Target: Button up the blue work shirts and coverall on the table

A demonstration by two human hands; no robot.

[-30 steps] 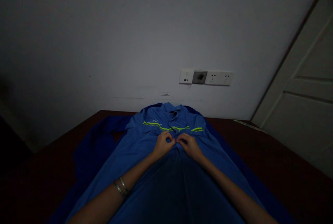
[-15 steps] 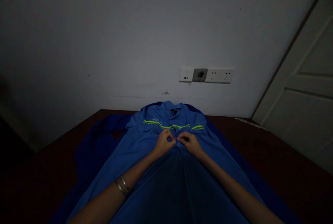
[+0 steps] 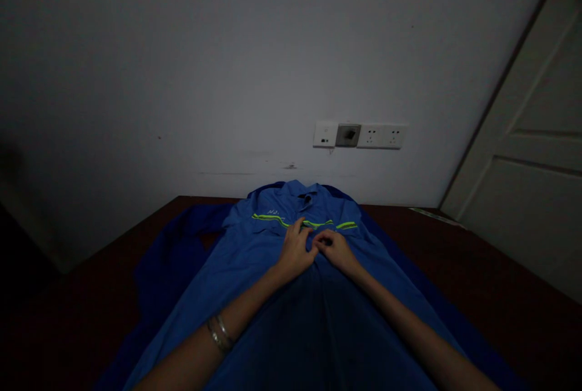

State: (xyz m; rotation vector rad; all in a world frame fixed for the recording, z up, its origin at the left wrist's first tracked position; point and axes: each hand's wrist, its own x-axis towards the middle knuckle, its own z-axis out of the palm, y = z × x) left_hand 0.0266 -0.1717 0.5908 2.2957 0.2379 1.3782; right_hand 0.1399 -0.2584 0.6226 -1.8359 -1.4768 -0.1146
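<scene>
A light blue work shirt [image 3: 259, 257] with yellow-green stripes lies front up, its collar toward the wall. My right hand [image 3: 336, 251] is closed in a pinch on the shirt's front placket, just below the chest stripe. Beside it is my left hand [image 3: 295, 251], fingers stretched and apart over the placket, its thumb meeting the right fingertips. Metal bangles [image 3: 219, 333] circle my left wrist. Any button between the hands is too small and dark to make out.
A darker blue garment [image 3: 168, 251] lies underneath, one sleeve out to the left. Both rest on a dark red surface [image 3: 422, 239] against a pale wall [image 3: 204, 76] with sockets [image 3: 382, 136]. At the right stands a panelled door [image 3: 536, 185].
My left hand has gone from a pinch to fingers extended and has shifted slightly right, toward the right hand. The right hand stays pinched at the placket. The view has tilted a little.
</scene>
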